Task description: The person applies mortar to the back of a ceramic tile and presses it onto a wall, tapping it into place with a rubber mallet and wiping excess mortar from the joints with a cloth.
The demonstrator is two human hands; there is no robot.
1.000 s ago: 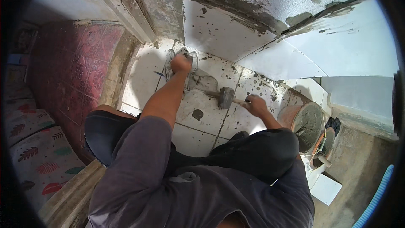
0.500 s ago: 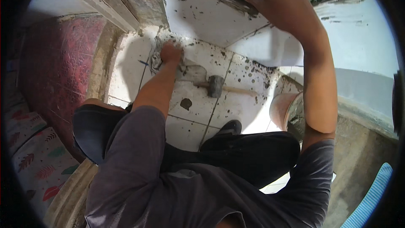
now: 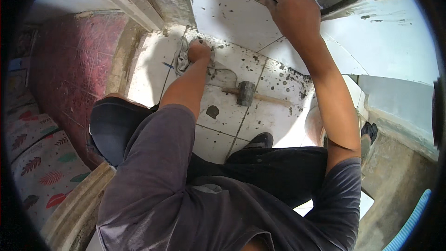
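My left hand [image 3: 200, 50] is closed on a crumpled grey cloth [image 3: 181, 59] lying on the white floor tiles near the wall's foot. My right hand [image 3: 296, 13] is at the upper edge of a white wall tile [image 3: 232, 14], where a dark strip of wet mortar [image 3: 337, 10] runs. Its fingers are curled together with greyish tips; what they may hold is hidden. Between my arms a mallet [image 3: 246, 94] with a dark head and wooden handle rests on the floor. A blue pen-like stick [image 3: 167, 65] lies left of the cloth.
Mortar crumbs and a dark blob [image 3: 212, 111] dot the floor tiles. A bucket-like container [image 3: 314, 124] stands partly behind my right forearm. A door frame [image 3: 134, 0] rises at the far left, beside a red floor [image 3: 74, 60]. A blue ribbed hose [image 3: 409, 223] curves at the lower right.
My right hand has moved left and down along the mortar strip at the tile's upper edge. My left hand stays on the cloth. The whole view has shifted slightly.
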